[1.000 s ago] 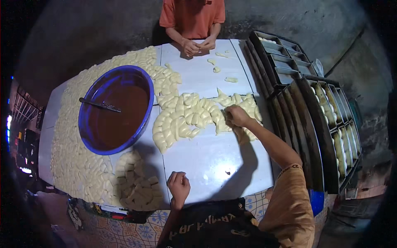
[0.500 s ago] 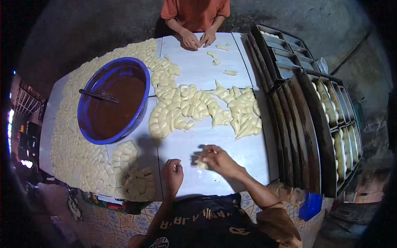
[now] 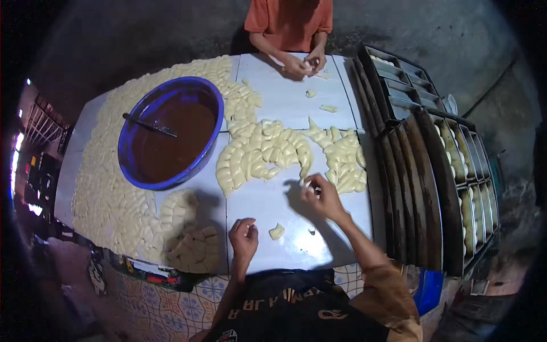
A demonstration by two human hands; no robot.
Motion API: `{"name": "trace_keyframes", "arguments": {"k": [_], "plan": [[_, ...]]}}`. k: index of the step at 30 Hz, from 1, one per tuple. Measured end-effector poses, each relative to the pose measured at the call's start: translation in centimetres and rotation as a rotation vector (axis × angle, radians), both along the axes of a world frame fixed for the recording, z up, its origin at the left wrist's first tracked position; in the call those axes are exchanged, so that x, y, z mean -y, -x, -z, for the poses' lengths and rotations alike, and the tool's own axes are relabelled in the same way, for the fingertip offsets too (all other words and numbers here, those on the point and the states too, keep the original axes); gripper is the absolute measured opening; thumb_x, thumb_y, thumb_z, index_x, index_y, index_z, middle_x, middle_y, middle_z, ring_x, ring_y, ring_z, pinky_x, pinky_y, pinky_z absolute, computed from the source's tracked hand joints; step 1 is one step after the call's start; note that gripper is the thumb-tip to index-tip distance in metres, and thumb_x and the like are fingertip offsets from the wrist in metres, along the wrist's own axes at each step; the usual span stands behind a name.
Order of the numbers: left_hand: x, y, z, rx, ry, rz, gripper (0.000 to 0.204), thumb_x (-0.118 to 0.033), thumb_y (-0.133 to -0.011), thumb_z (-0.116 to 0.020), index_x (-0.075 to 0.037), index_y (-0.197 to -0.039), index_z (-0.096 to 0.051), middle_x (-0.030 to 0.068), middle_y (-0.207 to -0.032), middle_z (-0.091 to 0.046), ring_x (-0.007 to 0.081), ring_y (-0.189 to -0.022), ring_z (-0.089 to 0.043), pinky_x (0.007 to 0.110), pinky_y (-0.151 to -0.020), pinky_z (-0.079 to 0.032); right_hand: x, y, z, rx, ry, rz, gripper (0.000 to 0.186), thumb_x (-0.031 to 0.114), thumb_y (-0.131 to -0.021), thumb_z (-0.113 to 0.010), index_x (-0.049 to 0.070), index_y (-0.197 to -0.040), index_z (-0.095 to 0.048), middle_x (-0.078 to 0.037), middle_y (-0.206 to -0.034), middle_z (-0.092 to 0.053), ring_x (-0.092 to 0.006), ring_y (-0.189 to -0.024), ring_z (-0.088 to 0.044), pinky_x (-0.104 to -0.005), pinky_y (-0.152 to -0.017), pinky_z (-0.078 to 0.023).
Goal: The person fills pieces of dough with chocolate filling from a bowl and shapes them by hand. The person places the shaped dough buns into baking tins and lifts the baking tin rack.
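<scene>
A loose dough piece (image 3: 277, 231) is lying between the hands, just right of the left hand (image 3: 244, 238); cut dough (image 3: 262, 149) is spreading beyond both. The right hand (image 3: 320, 196) is reaching forward, fingertips bunching near a dough tip; whether they are gripping any, I cannot tell. The left is curling its fingers, any contents hidden. Beneath them a white tabletop (image 3: 256, 253) is shining. Farther out, a blue basin (image 3: 188, 90) is standing beyond the left hand, divided trays (image 3: 409, 188) are standing right of the right hand, and a co-worker (image 3: 289, 25) is facing both.

A person's right hand (image 3: 321, 198) hovers beside soft, pale-yellow dough pieces (image 3: 256, 151) on a smooth white table (image 3: 256, 202), the curled left hand (image 3: 243, 236) near a small, loose dough scrap (image 3: 277, 231). A round blue plastic basin (image 3: 196, 166) holds brown mixture (image 3: 185, 137).
</scene>
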State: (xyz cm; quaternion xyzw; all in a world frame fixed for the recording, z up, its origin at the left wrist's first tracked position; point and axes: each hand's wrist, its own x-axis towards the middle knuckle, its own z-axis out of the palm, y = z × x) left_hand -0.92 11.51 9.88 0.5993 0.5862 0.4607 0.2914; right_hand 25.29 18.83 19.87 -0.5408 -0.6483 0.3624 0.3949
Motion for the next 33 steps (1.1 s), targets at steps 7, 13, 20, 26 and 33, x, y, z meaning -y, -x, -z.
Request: {"name": "trace_keyframes", "arguments": {"k": [7, 13, 20, 26, 33], "plan": [[0.6, -5.2, -8.5, 0.298, 0.07, 0.543, 0.062, -0.015, -0.073, -0.079, -0.003, -0.126, -0.048, 0.0133, -0.119, -0.057, 0.0263, -0.116, -0.054, 0.039, -0.098, -0.043, 8.8, 6.1, -2.4, -0.328, 0.019, -0.069, 0.019, 0.001, -0.082, -0.062, 0.0, -0.101, -0.064, -0.013, -0.092, -0.06, -0.0229, -0.081, -0.06, -0.0316, -0.073, -0.048], [1.4, -4.3, -5.5, 0.228, 0.575, 0.772, 0.015, -0.01, -0.092, -0.057, 0.004, -0.09, -0.061, 0.0071, -0.067, -0.06, 0.0133, -0.057, -0.059, 0.027, -0.053, -0.048, 9.3, 0.0, -2.2, -0.396, -0.113, 0.554, 0.013, 0.0, -0.089, -0.059, -0.002, -0.101, -0.061, -0.005, -0.095, -0.059, -0.0097, -0.079, -0.056, -0.0229, -0.072, -0.046], [-1.9, 1.4, -3.2, -0.089, -0.229, 0.29, 0.027, 0.0, -0.07, -0.074, -0.004, -0.093, -0.06, 0.0099, -0.104, -0.057, 0.0238, -0.096, -0.059, 0.034, -0.076, -0.05, 6.3, -7.4, 2.6, 0.236, 0.116, 0.109, 0.015, 0.01, -0.087, -0.061, -0.001, -0.097, -0.066, -0.015, -0.092, -0.064, -0.024, -0.084, -0.064, -0.0339, -0.074, -0.052], [-1.9, -0.6, -6.6, -0.209, -0.055, 0.263, 0.03, -0.008, -0.07, -0.074, -0.005, -0.098, -0.065, 0.0118, -0.095, -0.065, 0.03, -0.094, -0.061, 0.038, -0.08, -0.05, -5.5, -6.3, 6.5, 0.087, -0.046, 0.159, 0.035, -0.001, -0.078, -0.06, 0.0, -0.114, -0.061, -0.02, -0.109, -0.063, -0.0288, -0.103, -0.062, -0.0356, -0.083, -0.052], [-3.1, -2.4, -8.2, -0.089, 0.105, 0.315, 0.025, -0.005, -0.081, -0.067, -0.005, -0.106, -0.063, 0.0107, -0.097, -0.062, 0.0255, -0.086, -0.062, 0.032, -0.077, -0.049, -10.8, -4.4, 9.4, 0.093, -0.017, 0.194, 0.037, 0.007, -0.072, -0.071, 0.0, -0.102, -0.05, -0.013, -0.093, -0.059, -0.0229, -0.087, -0.058, -0.032, -0.08, -0.047]]}}
